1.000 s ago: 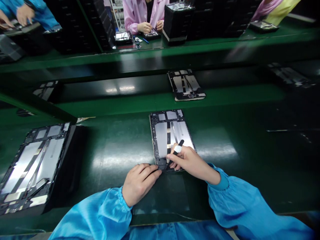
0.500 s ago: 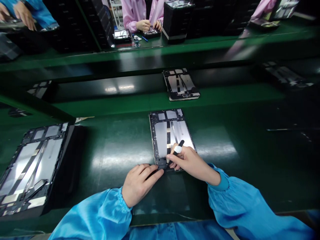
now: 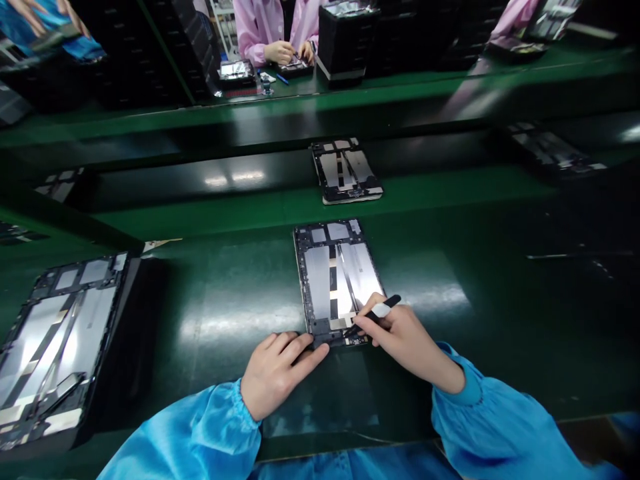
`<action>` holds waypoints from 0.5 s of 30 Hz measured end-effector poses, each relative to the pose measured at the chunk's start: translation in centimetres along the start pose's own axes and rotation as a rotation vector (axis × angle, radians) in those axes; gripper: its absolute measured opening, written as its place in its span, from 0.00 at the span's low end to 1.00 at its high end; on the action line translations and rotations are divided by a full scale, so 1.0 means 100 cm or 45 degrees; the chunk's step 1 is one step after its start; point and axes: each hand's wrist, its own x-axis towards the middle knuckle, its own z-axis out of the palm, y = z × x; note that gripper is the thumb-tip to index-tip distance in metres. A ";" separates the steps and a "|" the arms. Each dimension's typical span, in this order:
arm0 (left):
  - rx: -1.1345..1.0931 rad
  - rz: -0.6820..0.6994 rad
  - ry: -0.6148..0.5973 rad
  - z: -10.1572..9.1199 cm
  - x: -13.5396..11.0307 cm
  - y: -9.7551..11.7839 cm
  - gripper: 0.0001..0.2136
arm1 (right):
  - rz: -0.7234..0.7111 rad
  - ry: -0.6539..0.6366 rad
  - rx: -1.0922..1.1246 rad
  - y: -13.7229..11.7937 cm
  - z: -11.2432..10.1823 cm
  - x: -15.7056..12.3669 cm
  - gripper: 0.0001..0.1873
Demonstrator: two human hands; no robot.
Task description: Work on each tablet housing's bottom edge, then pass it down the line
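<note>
An opened tablet (image 3: pixel 336 277) lies back-side up on the dark green bench, its silver battery plates and black frame exposed. My left hand (image 3: pixel 277 372) rests with its fingers stretched flat against the tablet's near left corner. My right hand (image 3: pixel 400 337) grips a black pen-like tool (image 3: pixel 376 312) with a white band, its tip touching the tablet's near edge on the right side. Both arms wear blue sleeves.
A second opened tablet (image 3: pixel 53 347) sits on a black tray at the left. Another tablet (image 3: pixel 346 170) lies on the belt beyond. Across the line a person in pink (image 3: pixel 273 33) works beside stacked black trays (image 3: pixel 345 40).
My right hand has shifted right and down along the tablet's near edge, and the tool now lies flatter. The tablet on the far belt has drifted left.
</note>
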 end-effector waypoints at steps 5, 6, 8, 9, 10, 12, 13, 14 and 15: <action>-0.003 -0.013 -0.005 0.001 -0.001 0.000 0.15 | -0.047 0.001 -0.066 -0.005 0.001 -0.001 0.12; -0.004 -0.016 0.001 0.001 -0.001 0.000 0.15 | -0.044 -0.006 -0.034 -0.004 0.002 0.000 0.12; -0.004 -0.022 0.013 0.003 -0.002 0.001 0.15 | -0.029 -0.017 0.046 -0.001 0.002 0.001 0.12; -0.004 -0.024 0.014 0.004 -0.002 0.001 0.15 | -0.021 -0.020 0.078 0.000 0.002 0.001 0.12; -0.004 -0.022 0.012 0.005 -0.002 0.001 0.15 | -0.015 -0.022 0.097 0.002 0.002 0.001 0.12; 0.000 -0.008 -0.003 0.006 -0.003 0.002 0.15 | -0.003 -0.021 0.102 0.004 0.002 0.001 0.11; 0.007 0.002 -0.011 0.007 -0.003 0.002 0.15 | 0.004 -0.019 0.098 0.004 0.002 0.001 0.11; 0.018 0.009 -0.020 0.007 -0.002 0.002 0.15 | 0.010 -0.018 0.093 0.004 0.002 0.001 0.11; 0.033 0.016 -0.031 0.007 -0.002 0.003 0.16 | 0.012 -0.015 0.086 0.003 0.003 0.001 0.10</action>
